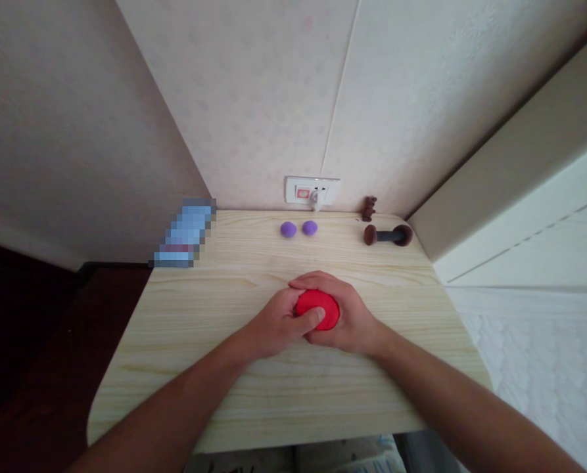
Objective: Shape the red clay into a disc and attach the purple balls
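Red lump [325, 303] sits in two bare hands, straight out in front of the wall socket [293, 190], on the near side of it. It is round, smooth and very bright. The left hand [279, 323] has its thumb lying on top of the lump. The right hand [346, 315] curls around the other side, and its fingers reach over the far edge to touch the left hand. So both hands are bent in close and hold the same lump. Some fingers are hidden under it, and from where I stand I can't tell if the lump touches the table [214, 374] below.

The table is pale, with wavy wood lines, and it goes right up to the wall under the socket. A white plug [315, 199] is stuck in the socket. Just in front of the socket are two little purple balls [288, 229], side by side with a small gap between them. To the right of the socket, by the wall, stands a tiny brown figure [369, 209]. Near it, also right of the socket, lies a thing like a dumbbell [388, 235], with brown ends and a dark middle. Well to the left of the socket is something blue [185, 231], too blurry for me to name.
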`<state>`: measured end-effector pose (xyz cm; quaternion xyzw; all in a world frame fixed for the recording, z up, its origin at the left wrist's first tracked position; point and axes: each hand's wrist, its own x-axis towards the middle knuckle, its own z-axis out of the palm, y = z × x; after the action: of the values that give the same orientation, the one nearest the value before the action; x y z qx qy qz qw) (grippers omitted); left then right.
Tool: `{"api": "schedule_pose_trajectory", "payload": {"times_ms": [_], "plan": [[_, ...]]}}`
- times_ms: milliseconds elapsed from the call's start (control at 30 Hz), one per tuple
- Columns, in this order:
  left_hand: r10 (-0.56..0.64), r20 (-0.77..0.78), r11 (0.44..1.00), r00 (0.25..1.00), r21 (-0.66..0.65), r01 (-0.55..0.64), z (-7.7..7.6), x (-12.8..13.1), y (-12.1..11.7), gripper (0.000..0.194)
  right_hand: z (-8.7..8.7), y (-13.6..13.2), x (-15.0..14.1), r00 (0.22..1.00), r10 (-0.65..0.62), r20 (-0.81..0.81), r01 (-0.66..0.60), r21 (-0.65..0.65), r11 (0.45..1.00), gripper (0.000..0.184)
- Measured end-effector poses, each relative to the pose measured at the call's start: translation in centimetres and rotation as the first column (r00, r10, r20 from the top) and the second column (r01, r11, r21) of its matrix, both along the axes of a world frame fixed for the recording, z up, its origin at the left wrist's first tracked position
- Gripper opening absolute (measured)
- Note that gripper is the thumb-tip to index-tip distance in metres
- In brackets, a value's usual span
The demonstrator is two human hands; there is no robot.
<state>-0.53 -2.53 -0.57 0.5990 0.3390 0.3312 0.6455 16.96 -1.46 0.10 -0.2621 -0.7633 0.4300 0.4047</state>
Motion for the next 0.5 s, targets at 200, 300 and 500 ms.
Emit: {"api": "schedule_pose_trajectory", "payload": {"times_ms": [200,300,500], "plan": [[0.13,0.089,0.973,0.987,-0.204,-0.11,0.34,0.77,0.05,0.038,-0.22,-0.38,-0.04,0.973,-0.231,-0.008,0.231,0.021,0.973,0.049],[0.157,0.093,0.966,0.983,-0.221,-0.134,0.56,0.99,0.06,0.039,-0.17,-0.48,-0.18,0.959,-0.282,0.025,0.282,0.006,0.959,0.044],[0.172,0.082,0.949,0.982,-0.282,-0.143,0.62,0.57,0.31,0.038,0.18,0.1,0.21,0.987,-0.159,0.036,0.158,0.03,0.987,0.055]]}}
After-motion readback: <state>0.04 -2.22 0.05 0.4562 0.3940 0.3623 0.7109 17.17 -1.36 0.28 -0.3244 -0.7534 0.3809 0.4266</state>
